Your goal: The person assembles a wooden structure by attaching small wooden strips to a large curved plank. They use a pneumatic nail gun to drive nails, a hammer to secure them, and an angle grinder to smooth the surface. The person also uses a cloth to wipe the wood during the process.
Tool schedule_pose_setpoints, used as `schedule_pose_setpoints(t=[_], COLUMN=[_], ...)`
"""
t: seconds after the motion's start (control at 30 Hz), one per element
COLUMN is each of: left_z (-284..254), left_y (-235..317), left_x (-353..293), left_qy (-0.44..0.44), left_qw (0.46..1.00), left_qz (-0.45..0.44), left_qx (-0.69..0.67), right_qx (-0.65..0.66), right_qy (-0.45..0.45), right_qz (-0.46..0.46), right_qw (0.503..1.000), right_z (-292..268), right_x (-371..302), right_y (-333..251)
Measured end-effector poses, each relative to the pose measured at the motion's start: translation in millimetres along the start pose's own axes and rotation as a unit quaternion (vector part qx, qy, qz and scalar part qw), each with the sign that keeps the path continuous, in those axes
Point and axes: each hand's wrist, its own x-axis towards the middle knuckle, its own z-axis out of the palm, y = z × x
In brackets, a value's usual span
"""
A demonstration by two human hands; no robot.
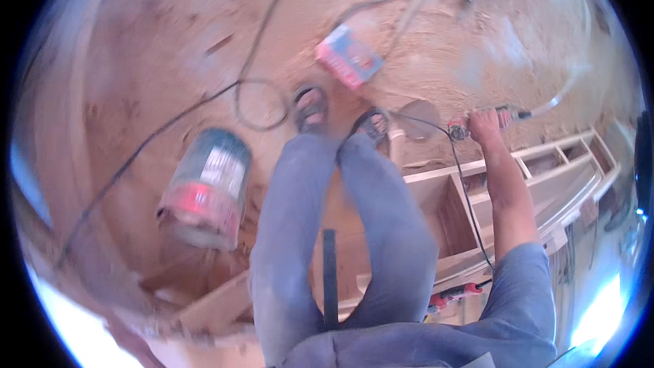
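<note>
Right of centre in the frame, the person's right hand (484, 127) grips a red and dark power tool (459, 129), its fingers wrapped around the body, with the arm reaching up from the lower right. The left hand lies outside the frame, so the state of its fingers cannot be told. The held tool sits just above a pale wooden frame (449, 212) divided into compartments, which slants from the lower middle toward the right edge. A pale hose or cord (560, 92) curves from near the tool's right end toward the upper right, while a thin dark cord (465, 187) passes by its left end and runs down across the frame's compartments; blur makes it hard to say whether that cord joins the tool. Below, in the lower right, lies a second red tool (458, 294), near the person's trousers (388, 211). Sandals (310, 110) rest on the dusty tan floor (177, 34) near the centre. Just above them is a red, blue and white box (349, 56). At left, a dark green and red bucket (208, 187) stands near a looped black cable (184, 116).
</note>
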Motion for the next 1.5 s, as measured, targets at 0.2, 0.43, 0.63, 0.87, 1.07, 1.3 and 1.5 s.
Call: schedule_pose_setpoints(t=[0.2, 0.43, 0.63, 0.87, 1.07, 1.3, 1.5], left_z=[52, 73, 63, 60, 44, -5, -16], left_y=[9, 66, 34, -20, -119, -212, -200], left_x=[-15, -35, -25, -46, -119, -202, -237], left_qy=[-0.143, -0.18, -0.253, -0.28, -0.178, 0.073, 0.102], left_qw=[0.943, 0.935, 0.932, 0.91, 0.937, 0.936, 0.887], left_qz=[0.013, 0.027, 0.189, 0.21, 0.048, -0.126, -0.178], left_qx=[-0.301, -0.305, -0.178, -0.224, -0.298, -0.319, -0.413], right_qx=[0.195, 0.291, 0.437, 0.503, 0.448, 0.512, 0.684], right_qy=[0.052, 0.175, 0.096, -0.285, -0.271, -0.221, -0.183], right_qz=[-0.006, -0.086, -0.266, -0.314, -0.317, -0.312, -0.33], right_qw=[0.979, 0.936, 0.854, 0.753, 0.791, 0.769, 0.624], right_z=[-143, -239, -304, -327, -296, -317, -327], right_x=[-157, -322, -480, -605, -630, -640, -647], right_y=[-99, -237, -376, -492, -578, -613, -710])
